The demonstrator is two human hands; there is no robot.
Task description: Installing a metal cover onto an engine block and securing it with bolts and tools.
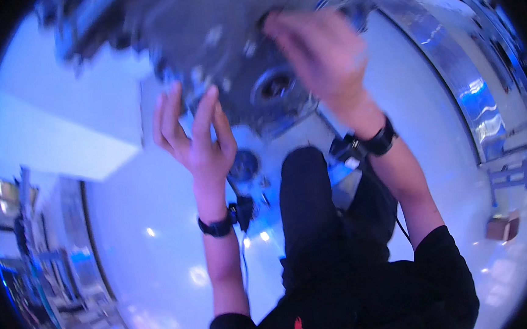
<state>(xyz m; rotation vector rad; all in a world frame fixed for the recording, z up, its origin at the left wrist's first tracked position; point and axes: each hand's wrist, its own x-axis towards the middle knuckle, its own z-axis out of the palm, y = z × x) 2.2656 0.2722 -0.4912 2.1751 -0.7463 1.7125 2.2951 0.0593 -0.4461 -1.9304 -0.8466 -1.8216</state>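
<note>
A large grey metal casting, like an engine or gearbox housing [204, 22], fills the top of the view and is blurred. My left hand [197, 132] is below its lower left edge, fingers spread and pointing up. Nothing shows between them, and I cannot tell whether the tips touch the metal. Over the casting's right part is my right hand [326, 56], smeared by motion, its fingers drawn together at a small dark spot. What they grip, if anything, is hidden. Below the right hand, a round opening with a ring [277, 87] shows in the casting.
Both wrists carry black bands with small devices, and cables hang from them. My bent knee [304, 168] is under the casting. A dark round part [243, 164] lies lower, beside my left wrist. A brown box [503, 226] stands far right. Metal-edged racks [68, 251] line the left.
</note>
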